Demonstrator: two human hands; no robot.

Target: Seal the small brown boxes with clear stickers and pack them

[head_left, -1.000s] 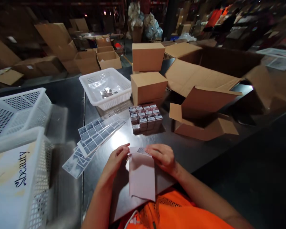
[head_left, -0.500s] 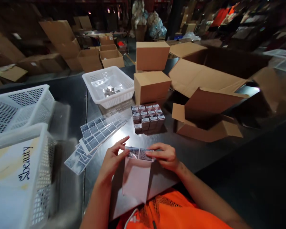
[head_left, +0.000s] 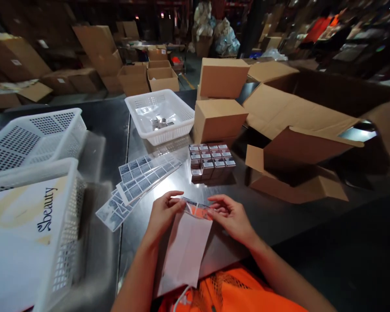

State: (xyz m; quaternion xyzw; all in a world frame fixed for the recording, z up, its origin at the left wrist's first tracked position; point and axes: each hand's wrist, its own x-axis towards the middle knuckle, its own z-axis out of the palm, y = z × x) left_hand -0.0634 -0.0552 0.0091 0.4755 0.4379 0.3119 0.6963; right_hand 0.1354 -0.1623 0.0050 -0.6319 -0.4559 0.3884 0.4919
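In front of my body I hold a label sheet [head_left: 186,247], a pale strip with a shiny top edge that reflects orange. My left hand [head_left: 164,213] pinches its upper left corner between thumb and fingers. At the upper right corner, my right hand [head_left: 235,219] grips with thumb and fingertips. More printed label sheets [head_left: 146,175] lie fanned out on the metal table to the left. Just beyond my hands stands a block of small boxes [head_left: 213,164] with barcode labels on top.
A white basket [head_left: 159,138] with small silvery items and clear plastic stands behind the sheets. Two more white baskets [head_left: 73,173] are at left, one holding a "beauty" printed piece. Closed cartons [head_left: 219,119] and an open carton [head_left: 273,188] stand at the back and right.
The sheet's top has tilted, so its printed labels now show as an orange glare. My right fingers have shifted on the corner. The whole view has turned slightly left.
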